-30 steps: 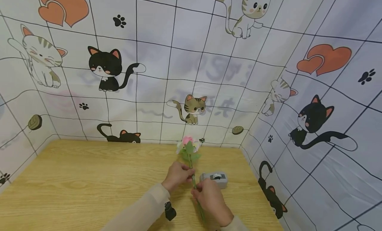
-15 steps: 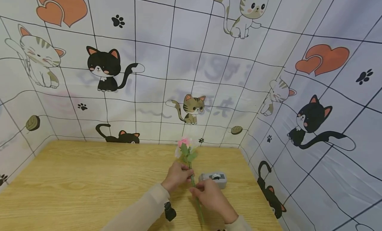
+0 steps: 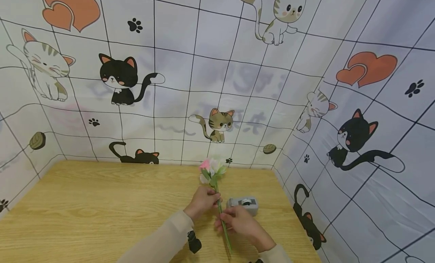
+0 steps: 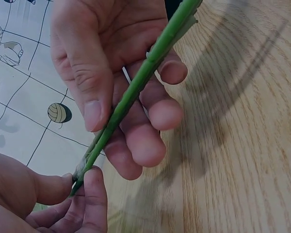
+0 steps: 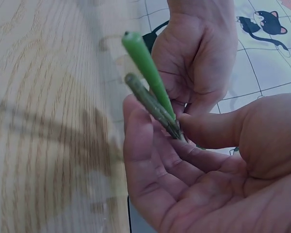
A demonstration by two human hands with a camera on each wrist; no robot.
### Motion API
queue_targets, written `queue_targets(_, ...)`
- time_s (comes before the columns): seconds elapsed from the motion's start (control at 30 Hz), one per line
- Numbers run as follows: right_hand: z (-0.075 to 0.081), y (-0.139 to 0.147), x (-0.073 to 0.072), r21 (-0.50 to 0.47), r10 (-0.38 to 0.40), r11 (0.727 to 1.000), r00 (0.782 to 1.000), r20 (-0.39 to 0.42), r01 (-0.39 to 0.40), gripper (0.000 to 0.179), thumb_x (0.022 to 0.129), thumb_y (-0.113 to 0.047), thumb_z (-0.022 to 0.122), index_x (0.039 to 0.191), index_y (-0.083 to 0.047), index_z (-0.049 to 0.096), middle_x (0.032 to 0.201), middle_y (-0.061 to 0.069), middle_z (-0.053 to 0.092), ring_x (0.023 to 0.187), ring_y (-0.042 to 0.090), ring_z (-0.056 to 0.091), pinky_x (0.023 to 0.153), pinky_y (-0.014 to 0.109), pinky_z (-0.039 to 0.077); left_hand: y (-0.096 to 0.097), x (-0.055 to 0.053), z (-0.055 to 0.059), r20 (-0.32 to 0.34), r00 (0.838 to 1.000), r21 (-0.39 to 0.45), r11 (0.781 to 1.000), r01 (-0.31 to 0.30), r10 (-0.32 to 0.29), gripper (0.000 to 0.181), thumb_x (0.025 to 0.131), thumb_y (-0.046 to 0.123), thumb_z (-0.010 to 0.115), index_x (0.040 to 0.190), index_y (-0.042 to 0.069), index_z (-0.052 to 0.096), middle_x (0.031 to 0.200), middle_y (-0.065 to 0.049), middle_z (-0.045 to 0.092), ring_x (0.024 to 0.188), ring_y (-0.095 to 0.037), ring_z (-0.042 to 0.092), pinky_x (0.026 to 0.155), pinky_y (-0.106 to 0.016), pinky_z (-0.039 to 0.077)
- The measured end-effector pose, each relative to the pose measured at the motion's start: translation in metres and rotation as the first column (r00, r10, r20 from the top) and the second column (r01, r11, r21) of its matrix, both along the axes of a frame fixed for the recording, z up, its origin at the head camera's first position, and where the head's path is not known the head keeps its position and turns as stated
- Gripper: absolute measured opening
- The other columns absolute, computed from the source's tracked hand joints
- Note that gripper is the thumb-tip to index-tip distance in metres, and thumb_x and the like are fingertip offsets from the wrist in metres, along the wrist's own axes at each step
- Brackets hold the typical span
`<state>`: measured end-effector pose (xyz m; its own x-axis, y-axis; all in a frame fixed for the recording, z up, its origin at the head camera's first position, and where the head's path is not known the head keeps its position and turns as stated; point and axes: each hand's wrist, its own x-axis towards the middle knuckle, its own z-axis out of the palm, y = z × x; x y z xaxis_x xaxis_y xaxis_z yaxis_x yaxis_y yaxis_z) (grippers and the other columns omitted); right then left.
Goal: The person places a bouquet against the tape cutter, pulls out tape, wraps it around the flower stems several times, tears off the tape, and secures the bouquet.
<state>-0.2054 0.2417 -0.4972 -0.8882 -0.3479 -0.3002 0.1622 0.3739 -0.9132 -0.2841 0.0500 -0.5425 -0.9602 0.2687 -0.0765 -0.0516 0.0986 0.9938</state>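
A small bunch of flowers, with a pink bloom [image 3: 205, 164] and a white bloom [image 3: 215, 164], leans over the table. Its green stems [image 4: 136, 85] run side by side toward the person. Just below the leaves, my left hand [image 3: 203, 201] pinches the stems between thumb and fingertips. Lower down, my right hand [image 3: 242, 225] holds them, thumb pressed on top and the other fingers spread loosely beneath. Two cut stem ends [image 5: 140, 51] stick out past the right hand, one bright green and one darker, at slightly different angles.
A grey tape dispenser [image 3: 249, 205] stands on the wooden table [image 3: 102, 202], right behind the right hand. Cat-printed cloth [image 3: 176, 74] hangs along the back and right sides. A black wrist device [image 3: 194, 242] hangs at the left cuff.
The bunch has turned in the fingers: the pink bloom has swung left and the white bloom now shows beside it. The right fingers have spread under the stems; the left hand stays nearly in place.
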Motion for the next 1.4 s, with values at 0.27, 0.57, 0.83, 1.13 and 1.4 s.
queue_targets(0.27,-0.002,0.002,-0.002,-0.01,-0.003,1.0,1.0,-0.024,0.002,0.025,0.119,-0.01,0.067,0.128,0.011,0.077,0.101,0.007,0.087,0.087,0.012,0.081,0.072,0.026,0.059,-0.001,0.015,0.02,0.026,1.0,0.008,1.0,0.001,-0.001,0.022,0.117,0.004,0.068,0.119,-0.014,0.079,0.111,-0.024,0.087,0.086,-0.01,0.077,0.082,-0.029,0.071)
queue_targets(0.57,0.0,0.0,0.001,0.016,-0.011,1.0,0.997,-0.071,0.012,0.024,0.117,-0.008,0.069,0.126,0.012,0.08,0.099,0.015,0.086,0.083,0.013,0.08,0.066,0.024,0.058,-0.001,0.024,0.029,0.036,0.999,0.003,1.0,-0.016,0.016,0.025,0.118,0.004,0.066,0.124,-0.017,0.078,0.118,-0.03,0.086,0.086,-0.011,0.079,0.08,-0.026,0.07)
queue_targets(0.83,0.003,0.0,0.004,0.133,0.031,0.991,0.982,-0.188,-0.006,0.018,0.115,-0.003,0.07,0.111,0.01,0.082,0.093,0.017,0.085,0.075,0.011,0.075,0.06,0.021,0.059,-0.004,0.019,0.018,0.037,0.999,0.027,0.999,0.021,-0.022,0.027,0.118,0.009,0.069,0.119,-0.015,0.081,0.101,-0.016,0.086,0.089,-0.017,0.085,0.085,-0.032,0.074)
queue_targets(1.13,0.007,-0.006,0.006,0.32,0.044,0.945,0.943,-0.329,0.068,0.011,0.109,-0.003,0.078,0.101,0.002,0.084,0.085,0.008,0.085,0.067,0.008,0.067,0.055,0.018,0.05,0.004,0.022,0.017,0.047,0.999,0.056,0.998,0.003,-0.006,0.032,0.117,0.017,0.074,0.113,-0.013,0.08,0.102,-0.02,0.084,0.087,-0.017,0.084,0.085,-0.038,0.075)
queue_targets(1.4,0.006,-0.008,0.007,0.36,0.04,0.927,0.928,-0.371,0.103,0.007,0.106,-0.004,0.083,0.1,-0.001,0.084,0.081,0.003,0.082,0.066,0.008,0.068,0.056,0.02,0.052,0.006,0.024,0.02,0.063,0.998,0.038,0.999,-0.017,0.015,0.024,0.114,0.014,0.078,0.117,-0.01,0.081,0.109,-0.02,0.084,0.084,-0.012,0.082,0.086,-0.035,0.075)
